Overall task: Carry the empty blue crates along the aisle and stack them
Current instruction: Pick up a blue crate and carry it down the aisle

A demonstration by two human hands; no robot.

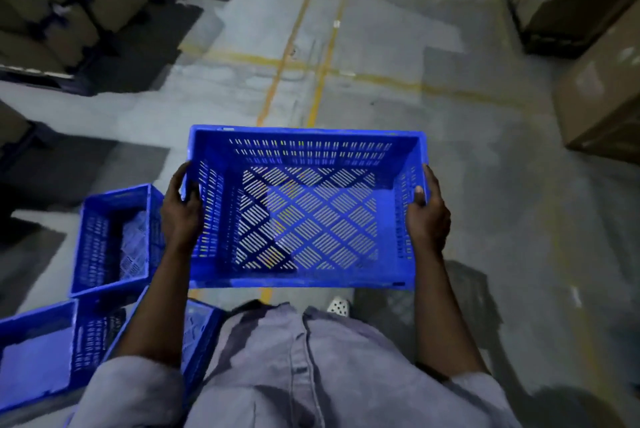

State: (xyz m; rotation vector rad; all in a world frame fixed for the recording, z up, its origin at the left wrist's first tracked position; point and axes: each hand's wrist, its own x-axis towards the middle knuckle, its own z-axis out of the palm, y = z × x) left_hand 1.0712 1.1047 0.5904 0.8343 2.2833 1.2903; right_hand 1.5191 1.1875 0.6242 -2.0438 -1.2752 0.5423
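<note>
Blue crate (304, 209) empty, held level; left hand (180, 209) grasping 9 o'clock wall, right hand (427, 213) grasping 3 o'clock wall

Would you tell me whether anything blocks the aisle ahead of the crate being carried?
Nothing visible does. The crate is held by the left hand and right hand; the floor ahead lies bare between the boxes.

Grey floor (467, 202), blue crates (114, 237), cardboard boxes (599, 98)
</note>
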